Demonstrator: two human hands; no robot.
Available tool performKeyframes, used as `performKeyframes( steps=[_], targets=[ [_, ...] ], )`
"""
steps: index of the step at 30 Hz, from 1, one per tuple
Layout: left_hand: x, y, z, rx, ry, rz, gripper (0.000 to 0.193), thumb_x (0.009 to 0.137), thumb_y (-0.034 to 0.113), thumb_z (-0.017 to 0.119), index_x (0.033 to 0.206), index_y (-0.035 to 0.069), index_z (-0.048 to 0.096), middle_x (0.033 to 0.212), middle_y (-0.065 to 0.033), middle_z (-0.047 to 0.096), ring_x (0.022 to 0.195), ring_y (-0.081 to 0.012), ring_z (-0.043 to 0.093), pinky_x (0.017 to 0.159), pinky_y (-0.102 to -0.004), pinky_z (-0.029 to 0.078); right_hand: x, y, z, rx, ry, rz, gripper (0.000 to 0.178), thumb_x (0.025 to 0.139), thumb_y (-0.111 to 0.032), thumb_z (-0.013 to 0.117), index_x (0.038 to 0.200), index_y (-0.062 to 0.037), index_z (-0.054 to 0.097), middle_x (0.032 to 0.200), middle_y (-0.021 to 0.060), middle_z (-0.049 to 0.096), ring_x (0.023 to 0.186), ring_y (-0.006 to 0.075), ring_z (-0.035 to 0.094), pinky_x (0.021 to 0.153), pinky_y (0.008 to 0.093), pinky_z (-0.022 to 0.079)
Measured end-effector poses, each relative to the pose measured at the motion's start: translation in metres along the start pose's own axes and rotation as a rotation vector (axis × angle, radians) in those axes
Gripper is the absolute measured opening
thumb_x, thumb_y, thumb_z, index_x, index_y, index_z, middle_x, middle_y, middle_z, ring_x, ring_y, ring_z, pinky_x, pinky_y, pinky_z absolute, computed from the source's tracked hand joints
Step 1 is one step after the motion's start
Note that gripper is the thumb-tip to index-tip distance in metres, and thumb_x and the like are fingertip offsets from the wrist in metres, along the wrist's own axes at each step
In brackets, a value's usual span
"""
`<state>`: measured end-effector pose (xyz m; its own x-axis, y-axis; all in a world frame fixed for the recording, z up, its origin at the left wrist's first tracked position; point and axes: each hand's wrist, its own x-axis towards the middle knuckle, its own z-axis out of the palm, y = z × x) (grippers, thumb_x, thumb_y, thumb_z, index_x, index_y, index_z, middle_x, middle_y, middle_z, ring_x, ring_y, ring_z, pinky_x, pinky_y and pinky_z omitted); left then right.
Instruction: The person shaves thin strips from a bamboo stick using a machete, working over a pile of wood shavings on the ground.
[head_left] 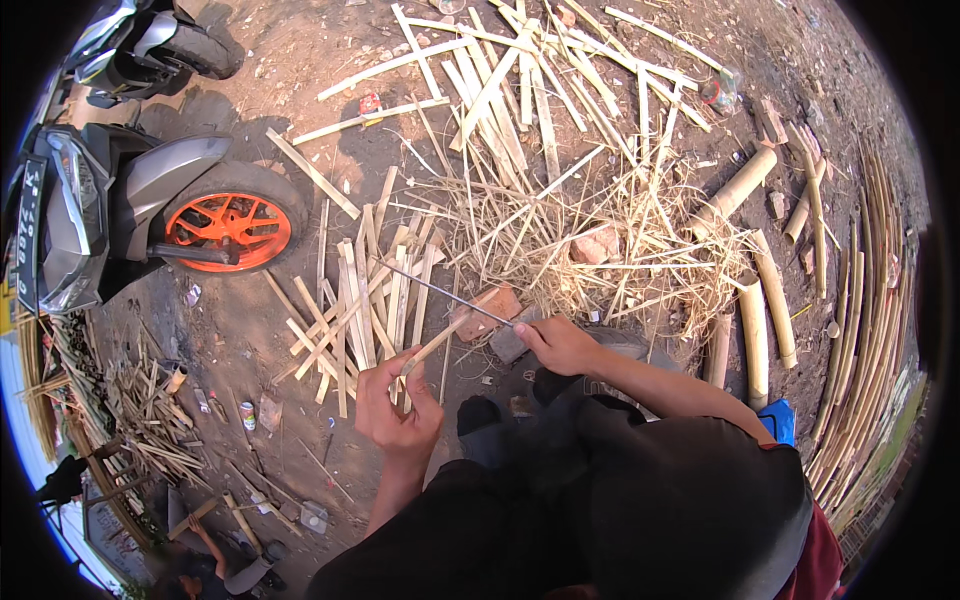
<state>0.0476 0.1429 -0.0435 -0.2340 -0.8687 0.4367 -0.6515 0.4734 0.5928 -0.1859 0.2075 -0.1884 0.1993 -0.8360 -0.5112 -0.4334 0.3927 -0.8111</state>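
My left hand [400, 408] is closed around the near end of a pale split bamboo strip [447, 338], which slants up to the right. In my closed right hand [562, 345] is a long, thin, dark metal tool [440, 289], perhaps a blade seen edge-on. Its tip points up and left, over a pile of short bamboo strips [352, 300]. The bamboo strip's far end lies over a reddish brick [503, 302], beside a grey stone block [510, 346]. Fingers hide the tool's handle.
Fine bamboo shavings [560, 250] and long split strips [500, 90] spread ahead. Cut bamboo tubes [754, 340] and long poles [870, 330] lie right. A motorcycle with an orange wheel [230, 230] stands left. Another person [215, 565] works at the lower left, near a can [248, 415].
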Motion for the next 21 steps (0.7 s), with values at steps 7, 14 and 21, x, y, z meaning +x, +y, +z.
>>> performKeyframes(
  steps=[7, 14, 21],
  targets=[
    [-0.011, 0.004, 0.002, -0.040, -0.001, -0.018, 0.014, 0.092, -0.002, 0.068, 0.105, -0.005, 0.063, 0.092, -0.0149, 0.074, 0.079, -0.0263, 0.067, 0.068, -0.0335, 0.054, 0.007, -0.027, -0.002, 0.020, 0.002, -0.012, 0.064, 0.109, -0.045, 0.039, 0.080, 0.0058, 0.066, 0.074, 0.0286, 0.063, 0.071, 0.0462, 0.061, 0.073, 0.0522, 0.049],
    [-0.008, 0.001, -0.002, -0.036, -0.024, 0.049, 0.015, 0.095, -0.001, 0.065, 0.107, -0.008, 0.060, 0.094, -0.0172, 0.068, 0.079, -0.0252, 0.067, 0.069, -0.0319, 0.056, 0.031, 0.016, 0.021, -0.012, 0.050, 0.046, 0.065, 0.109, -0.046, 0.039, 0.078, 0.0056, 0.065, 0.069, 0.0273, 0.062, 0.066, 0.0435, 0.062, 0.069, 0.0519, 0.048],
    [-0.012, 0.000, 0.016, -0.042, 0.056, -0.001, 0.014, 0.094, 0.001, 0.068, 0.104, -0.004, 0.061, 0.091, -0.0157, 0.073, 0.076, -0.0274, 0.066, 0.063, -0.0351, 0.054, 0.023, -0.023, 0.027, 0.145, 0.164, -0.169, 0.072, 0.108, -0.052, 0.036, 0.079, 0.0069, 0.065, 0.066, 0.0256, 0.061, 0.066, 0.0405, 0.064, 0.068, 0.0506, 0.048]
  ],
)
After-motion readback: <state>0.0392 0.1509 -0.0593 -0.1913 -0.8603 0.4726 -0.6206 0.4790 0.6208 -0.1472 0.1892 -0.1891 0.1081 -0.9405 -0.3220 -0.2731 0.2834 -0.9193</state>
